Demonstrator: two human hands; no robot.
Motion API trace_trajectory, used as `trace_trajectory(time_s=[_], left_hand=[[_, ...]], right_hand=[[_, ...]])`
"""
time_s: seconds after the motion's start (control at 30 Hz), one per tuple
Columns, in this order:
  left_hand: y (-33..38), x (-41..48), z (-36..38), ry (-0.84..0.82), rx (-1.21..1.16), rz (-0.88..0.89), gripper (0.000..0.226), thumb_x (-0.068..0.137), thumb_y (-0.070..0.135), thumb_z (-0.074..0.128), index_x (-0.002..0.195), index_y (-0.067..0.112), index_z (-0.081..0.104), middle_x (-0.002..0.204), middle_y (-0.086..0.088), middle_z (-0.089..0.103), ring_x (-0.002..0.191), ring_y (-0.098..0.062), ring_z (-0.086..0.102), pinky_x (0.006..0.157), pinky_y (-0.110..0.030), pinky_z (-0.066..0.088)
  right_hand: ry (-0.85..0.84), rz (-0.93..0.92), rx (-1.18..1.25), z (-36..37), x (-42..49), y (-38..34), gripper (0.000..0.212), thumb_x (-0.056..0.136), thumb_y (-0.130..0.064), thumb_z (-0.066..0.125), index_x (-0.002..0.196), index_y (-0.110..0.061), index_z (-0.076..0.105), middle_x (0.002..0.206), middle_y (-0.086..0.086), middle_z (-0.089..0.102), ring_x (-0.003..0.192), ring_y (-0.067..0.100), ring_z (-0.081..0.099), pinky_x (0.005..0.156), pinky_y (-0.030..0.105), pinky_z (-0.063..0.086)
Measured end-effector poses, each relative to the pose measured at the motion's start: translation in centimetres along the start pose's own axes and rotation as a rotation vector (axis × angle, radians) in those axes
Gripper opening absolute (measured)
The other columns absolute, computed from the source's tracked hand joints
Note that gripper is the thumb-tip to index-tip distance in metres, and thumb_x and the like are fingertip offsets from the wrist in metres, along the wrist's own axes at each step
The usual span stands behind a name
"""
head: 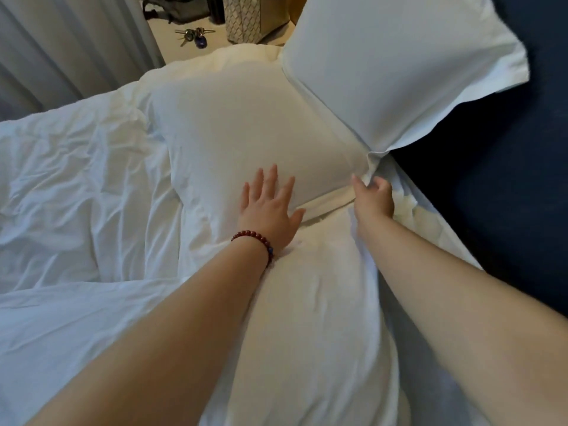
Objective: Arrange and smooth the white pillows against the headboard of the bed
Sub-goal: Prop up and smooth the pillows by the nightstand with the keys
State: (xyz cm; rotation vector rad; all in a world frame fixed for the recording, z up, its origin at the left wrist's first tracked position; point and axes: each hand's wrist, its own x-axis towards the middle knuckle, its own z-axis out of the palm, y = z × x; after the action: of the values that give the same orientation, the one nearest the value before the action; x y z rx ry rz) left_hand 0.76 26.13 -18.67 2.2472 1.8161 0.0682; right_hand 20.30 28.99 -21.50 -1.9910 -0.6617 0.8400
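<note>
My left hand [270, 207] is lying flat with the fingers spread and straight, pressing the near edge of the middle pillow [246, 124]. A red bead bracelet [255, 238] is sitting on that wrist, and the forearm is resting along the nearest pillow [313, 318], which is running lengthwise under both my arms. My right hand [373, 196] is curling its fingers and thumb round a fold of white pillowcase where the pillow corners are meeting; I cannot tell which pillow that fold belongs to. My right arm is reaching straight out along the bed's edge.

Just beyond my right hand the upright pillow [399, 66] is leaning against the dark blue headboard [507, 179], its lower corner hanging just above my fingers and its flanged edge overlapping the middle pillow. The headboard is closing off the whole right side.

To my left the rumpled white duvet [76, 179] is spreading out wide, giving room on that side. Past the bed's far edge a curtain [61, 41] is hanging, and a bunch of keys [193, 35] is lying on the pale floor near a patterned bag [246, 16].
</note>
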Motion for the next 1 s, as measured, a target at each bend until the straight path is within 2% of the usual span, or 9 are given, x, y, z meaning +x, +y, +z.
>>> trace_trajectory(time_s=[0.13,0.23,0.33,0.43,0.6,0.7,0.77,0.9,1.0], left_hand=[[-0.3,0.8,2.7,-0.046,0.123,-0.010,0.070,0.096,0.059,0.024,0.153,0.033,-0.007,0.157,-0.001,-0.031,0.142,-0.025,-0.033,0.116,-0.045,-0.019],[-0.9,0.6,3.0,-0.046,0.109,-0.007,0.067,0.097,0.056,0.023,0.153,0.035,-0.008,0.157,0.001,-0.030,0.142,-0.023,-0.032,0.117,-0.043,-0.018],[-1.1,0.5,2.8,-0.063,0.101,-0.003,0.066,0.098,0.055,0.024,0.153,0.036,-0.007,0.157,0.002,-0.030,0.143,-0.022,-0.032,0.117,-0.042,-0.018],[-0.7,0.3,2.7,-0.050,0.104,-0.023,0.066,0.098,0.055,0.024,0.154,0.035,-0.004,0.158,0.001,-0.027,0.143,-0.023,-0.030,0.116,-0.042,-0.019],[2.0,0.9,2.0,0.006,0.132,0.046,0.066,0.098,0.057,0.021,0.153,0.033,-0.008,0.161,0.000,-0.020,0.146,-0.026,-0.024,0.116,-0.049,-0.017],[3.5,1.8,2.3,-0.037,0.138,0.057,0.067,0.098,0.057,0.020,0.154,0.031,-0.006,0.161,0.000,-0.020,0.145,-0.025,-0.025,0.117,-0.050,-0.014],[3.6,2.1,2.7,-0.073,0.158,0.024,0.068,0.098,0.057,0.021,0.155,0.028,-0.001,0.160,-0.001,-0.021,0.145,-0.026,-0.027,0.117,-0.049,-0.014],[3.8,1.2,2.1,-0.106,0.137,0.014,0.065,0.099,0.056,0.022,0.155,0.026,0.010,0.162,0.000,-0.015,0.146,-0.024,-0.023,0.118,-0.045,-0.012],[5.2,-1.0,0.9,-0.167,-0.046,-0.044,0.062,0.099,0.054,0.027,0.153,0.027,0.018,0.163,0.001,0.006,0.150,-0.021,-0.002,0.120,-0.042,0.005]], right_hand=[[0.003,0.019,0.134,1.2,4.7,-1.5,0.048,0.082,-0.034,0.074,0.122,-0.018,0.053,0.118,-0.001,0.060,0.099,0.020,0.061,0.087,0.032,0.051],[0.166,0.068,0.087,0.3,6.7,-1.7,0.028,0.091,-0.025,0.063,0.114,-0.008,0.064,0.113,0.011,0.068,0.099,0.026,0.064,0.080,0.028,0.045],[0.283,0.164,0.148,-1.2,6.8,-0.2,0.033,0.098,-0.031,0.051,0.113,-0.006,0.067,0.108,0.012,0.069,0.101,0.029,0.063,0.086,0.033,0.046],[0.211,0.180,0.340,-1.5,6.1,1.5,0.031,0.093,-0.047,0.051,0.105,-0.022,0.065,0.108,0.006,0.070,0.096,0.026,0.066,0.092,0.041,0.053],[0.043,0.047,0.429,-1.9,6.8,-0.5,0.076,0.080,-0.037,0.077,0.144,-0.020,0.038,0.131,0.000,0.054,0.111,0.012,0.055,0.092,0.026,0.043],[0.175,0.120,0.476,-3.1,8.1,-1.8,0.025,0.085,-0.028,0.074,0.102,-0.012,0.063,0.096,0.004,0.068,0.089,0.021,0.063,0.078,0.031,0.051],[0.199,0.149,0.471,-3.6,8.2,-1.4,0.017,0.089,-0.027,0.069,0.079,-0.015,0.061,0.076,0.000,0.065,0.074,0.019,0.062,0.075,0.033,0.053],[0.068,0.278,0.687,-3.5,5.6,-0.3,0.016,0.093,-0.027,0.064,0.080,-0.019,0.064,0.077,-0.001,0.064,0.064,0.011,0.058,0.058,0.022,0.050],[-0.040,0.239,0.615,-4.2,2.2,-0.2,0.014,0.093,-0.028,0.063,0.087,-0.016,0.065,0.081,-0.001,0.067,0.072,0.012,0.061,0.065,0.022,0.051]])
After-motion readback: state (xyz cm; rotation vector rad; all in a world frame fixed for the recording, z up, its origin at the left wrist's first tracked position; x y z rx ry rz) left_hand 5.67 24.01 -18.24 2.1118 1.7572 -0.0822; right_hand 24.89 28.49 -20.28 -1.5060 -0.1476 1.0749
